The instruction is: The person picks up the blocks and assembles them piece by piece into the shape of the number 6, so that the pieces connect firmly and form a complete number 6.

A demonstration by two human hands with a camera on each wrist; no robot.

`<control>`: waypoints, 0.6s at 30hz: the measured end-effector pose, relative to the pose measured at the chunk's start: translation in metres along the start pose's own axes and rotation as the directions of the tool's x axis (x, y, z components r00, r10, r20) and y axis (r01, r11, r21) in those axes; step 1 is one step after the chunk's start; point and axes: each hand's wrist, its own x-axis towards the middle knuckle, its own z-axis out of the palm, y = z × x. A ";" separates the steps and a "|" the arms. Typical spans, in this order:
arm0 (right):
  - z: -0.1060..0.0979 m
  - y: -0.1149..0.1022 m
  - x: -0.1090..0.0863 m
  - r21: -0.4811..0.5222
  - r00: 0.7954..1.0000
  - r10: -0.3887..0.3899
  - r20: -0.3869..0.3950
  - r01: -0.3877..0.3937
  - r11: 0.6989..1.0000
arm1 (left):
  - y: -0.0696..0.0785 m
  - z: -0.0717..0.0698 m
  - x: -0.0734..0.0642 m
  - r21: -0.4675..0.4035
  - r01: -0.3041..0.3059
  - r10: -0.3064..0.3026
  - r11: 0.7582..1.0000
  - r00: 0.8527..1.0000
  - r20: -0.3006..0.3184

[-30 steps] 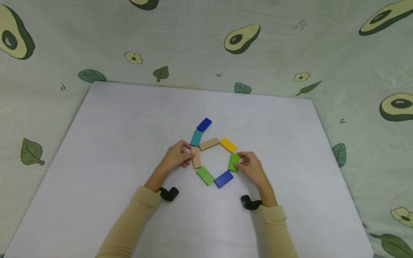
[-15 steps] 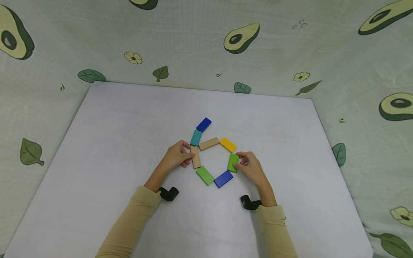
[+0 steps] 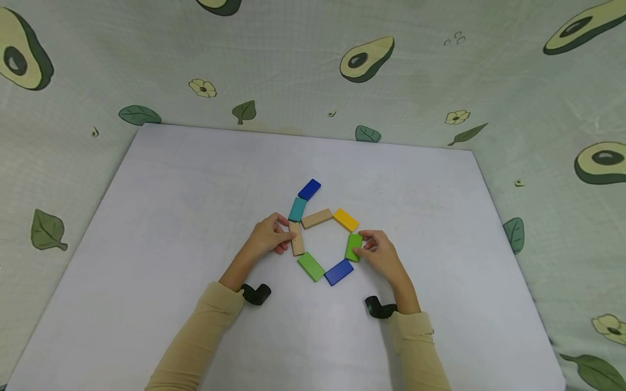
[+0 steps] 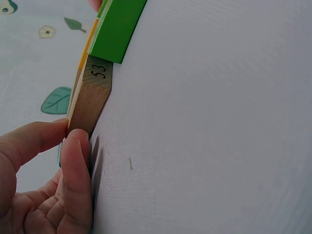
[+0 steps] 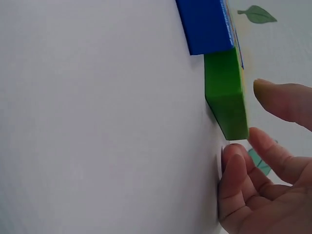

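Note:
My left hand [image 3: 267,234] is at the left side of a ring of small flat blocks, pinching a plain wooden block [image 3: 296,239] between thumb and fingers. In the left wrist view that block [image 4: 95,92] has "53" on its end, next to a green block [image 4: 117,31]. On the ring's right side my right hand [image 3: 380,251] is at another green block [image 3: 354,247]. The right wrist view shows a fingertip at this green block's [image 5: 224,83] corner, the thumb [image 5: 280,100] raised slightly off it. A blue block [image 5: 207,27] adjoins it.
The ring also has a lower-left green block [image 3: 311,266], a blue block [image 3: 339,271], a yellow block [image 3: 345,219] and a second wooden block [image 3: 317,218]. A teal block [image 3: 296,209] and a dark blue block [image 3: 310,189] branch off at upper left on the white table [image 3: 205,179].
The green block at my right hand has shifted very slightly left, toward the ring's inside. The left hand and the other blocks stay where they were.

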 end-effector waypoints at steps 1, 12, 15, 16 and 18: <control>-0.001 -0.001 0.000 0.011 1.000 0.014 0.002 -0.014 1.000 | 0.000 0.000 0.000 0.002 0.000 0.000 1.000 1.000 0.001; -0.017 -0.011 0.013 0.026 0.998 0.070 0.011 -0.070 0.997 | 0.002 0.000 -0.001 0.000 0.003 -0.003 1.000 1.000 0.007; -0.021 -0.015 0.020 0.014 0.998 0.056 0.004 -0.056 0.998 | 0.002 0.000 0.000 0.001 0.004 -0.004 1.000 1.000 0.005; -0.022 -0.017 0.023 0.008 0.999 0.043 0.006 -0.043 0.999 | 0.002 0.000 0.000 0.001 0.004 -0.004 1.000 1.000 0.005; -0.024 -0.019 0.029 0.000 0.999 0.029 0.013 -0.029 1.000 | 0.002 0.000 0.000 0.001 0.003 -0.003 1.000 1.000 0.004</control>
